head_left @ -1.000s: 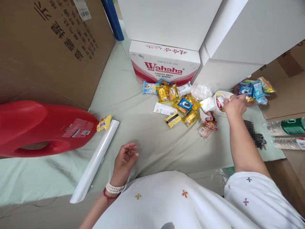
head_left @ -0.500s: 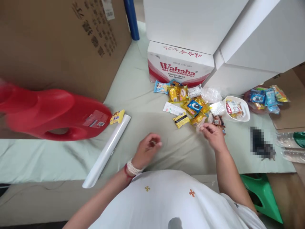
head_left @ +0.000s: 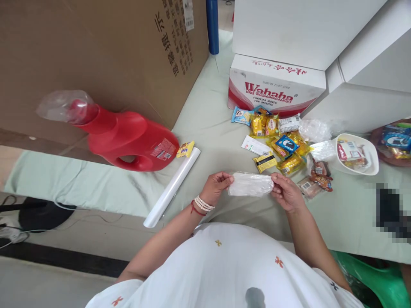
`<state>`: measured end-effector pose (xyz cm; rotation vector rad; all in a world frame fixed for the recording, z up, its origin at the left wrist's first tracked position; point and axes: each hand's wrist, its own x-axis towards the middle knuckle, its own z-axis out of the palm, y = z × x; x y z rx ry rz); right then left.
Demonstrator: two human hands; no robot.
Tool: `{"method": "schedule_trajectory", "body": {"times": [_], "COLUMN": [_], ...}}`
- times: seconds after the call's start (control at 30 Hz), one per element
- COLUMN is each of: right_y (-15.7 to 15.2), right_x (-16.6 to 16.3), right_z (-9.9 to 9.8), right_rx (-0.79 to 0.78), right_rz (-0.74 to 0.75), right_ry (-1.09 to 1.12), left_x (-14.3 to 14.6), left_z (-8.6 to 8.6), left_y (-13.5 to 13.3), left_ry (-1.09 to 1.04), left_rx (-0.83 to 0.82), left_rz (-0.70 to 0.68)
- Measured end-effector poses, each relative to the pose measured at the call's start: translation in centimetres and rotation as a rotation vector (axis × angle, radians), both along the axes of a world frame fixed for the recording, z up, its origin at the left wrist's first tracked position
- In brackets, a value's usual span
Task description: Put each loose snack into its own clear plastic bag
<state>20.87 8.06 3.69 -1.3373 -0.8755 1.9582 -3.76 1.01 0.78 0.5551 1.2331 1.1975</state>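
A thin, crinkled clear plastic cover is stretched flat between my hands, above the front of the cloth. Its left end is pinched in the fingers of my left hand, which has a beaded bracelet at the wrist. My right hand grips the other end between thumb and fingers. Just beyond lie several wrapped snacks: a yellow packet, a white packet and a blue one on a yellow heap. Brown packets lie beside my right hand.
A red jug with clear plastic over its top lies left, near a yellow packet and a white roll. A Wahaba-style printed carton stands behind the snacks. A white bowl holds packets at right; a large cardboard box stands left.
My left hand, empty before, has come over and taken the free end of the plastic. My right hand has drawn it away from the snacks, and the view has shifted left.
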Motion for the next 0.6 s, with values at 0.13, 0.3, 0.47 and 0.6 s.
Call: {"method": "schedule_trajectory", "body": {"times": [0.13,0.3,0.47,0.6], "right_y": [0.0,-2.6,-3.3,-2.8], "right_x": [-0.1,-3.3,-6.6,-5.2], "right_z": [0.0,1.9,2.1,0.6], "right_rx": [0.37,0.409,0.344,0.289], "right_rz": [-0.151,0.198,0.319,0.183], "right_ry": [-0.368,-0.266,-0.03,-0.035], "left_x": [0.0,1.2,1.2,-0.2], "left_z": [0.6,1.4,1.5,0.7], "left_y": [-0.9,-1.3,-1.6,-1.6], "left_ry": [0.004,0.258,0.185,-0.081], "left_rx": [0.021,0.171,0.24,0.148], "left_rz": [-0.02,-0.016,-0.036,0.139]}}
